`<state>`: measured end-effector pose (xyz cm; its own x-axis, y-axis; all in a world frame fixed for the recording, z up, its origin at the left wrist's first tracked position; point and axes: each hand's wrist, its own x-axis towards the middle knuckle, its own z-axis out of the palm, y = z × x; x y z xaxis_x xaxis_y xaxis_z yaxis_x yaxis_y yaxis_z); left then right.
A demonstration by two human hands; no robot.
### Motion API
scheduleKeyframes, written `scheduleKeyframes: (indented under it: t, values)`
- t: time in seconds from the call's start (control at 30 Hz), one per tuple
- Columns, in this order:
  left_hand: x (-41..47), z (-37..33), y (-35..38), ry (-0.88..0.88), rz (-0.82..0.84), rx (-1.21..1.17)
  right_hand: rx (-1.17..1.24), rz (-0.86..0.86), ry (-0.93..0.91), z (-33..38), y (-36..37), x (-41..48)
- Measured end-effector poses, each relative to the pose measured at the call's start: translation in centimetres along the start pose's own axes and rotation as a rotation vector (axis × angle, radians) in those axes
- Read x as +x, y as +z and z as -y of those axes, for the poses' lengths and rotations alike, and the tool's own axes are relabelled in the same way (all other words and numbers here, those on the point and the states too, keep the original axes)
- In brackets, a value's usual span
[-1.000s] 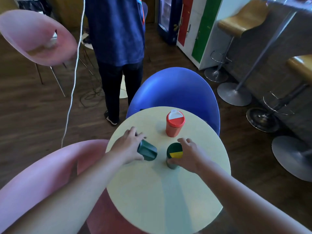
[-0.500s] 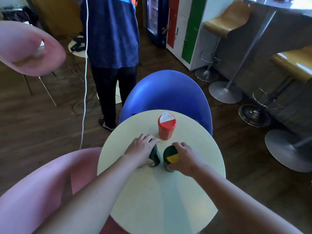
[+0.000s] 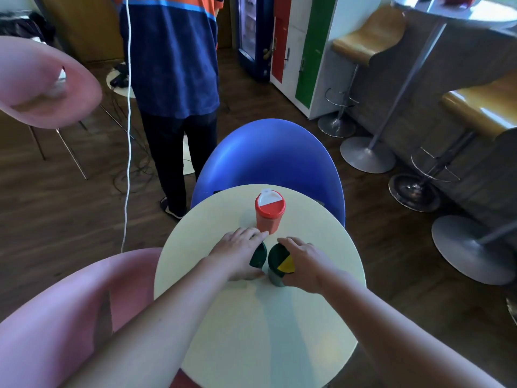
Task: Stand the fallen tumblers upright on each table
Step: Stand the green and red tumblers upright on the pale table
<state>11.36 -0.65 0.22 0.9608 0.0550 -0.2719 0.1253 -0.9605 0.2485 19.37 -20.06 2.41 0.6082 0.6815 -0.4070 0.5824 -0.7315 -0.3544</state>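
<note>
Three tumblers are on a round pale-yellow table (image 3: 251, 345). An orange tumbler (image 3: 269, 212) with a red and white lid stands upright at the far side. My left hand (image 3: 237, 254) is wrapped around a dark green tumbler (image 3: 258, 256), which is nearly upright, its lid tipped toward the right. My right hand (image 3: 306, 264) grips a second green tumbler (image 3: 279, 264) with a green and yellow lid, standing upright just to the right of the first. The two green tumblers almost touch.
A blue chair (image 3: 268, 158) is tucked in at the table's far side, a pink chair (image 3: 56, 317) at its near left. A person (image 3: 170, 65) stands beyond the table at left, beside a hanging white cord (image 3: 128, 121). Bar stools (image 3: 363, 46) and a counter line the right.
My left hand has lifted the dark green tumbler from lying on its side to nearly upright and brought it next to the other one. My right hand stays on the yellow-lidded tumbler.
</note>
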Motion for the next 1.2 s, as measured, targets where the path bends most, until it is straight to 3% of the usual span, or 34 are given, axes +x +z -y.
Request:
scheduleKeyframes:
  t: [0.33, 0.63, 0.87, 1.07, 1.2]
  values:
    - [-2.7, 2.5, 1.0, -0.186, -0.141, -0.32, 0.066, -0.104, 0.119, -0.1, 0.4, 0.1]
    - [-3.6, 1.3, 2.2, -0.275, -0.317, -0.486, 0.094, 0.038, -0.012, -1.0, -0.8, 0.4]
    - [-3.3, 1.3, 1.6, -0.285, -0.215, -0.474, 0.075, 0.074, -0.038, -1.4, -1.6, 0.9]
    - [-3.3, 1.1, 1.4, -0.321, -0.172, -0.432, 0.041, -0.168, -0.148, -1.6, -7.3, 5.1]
    - [-3.4, 1.0, 1.2, -0.355, -0.124, -0.428, -0.043, -0.087, -0.207, -1.2, -10.2, 11.7]
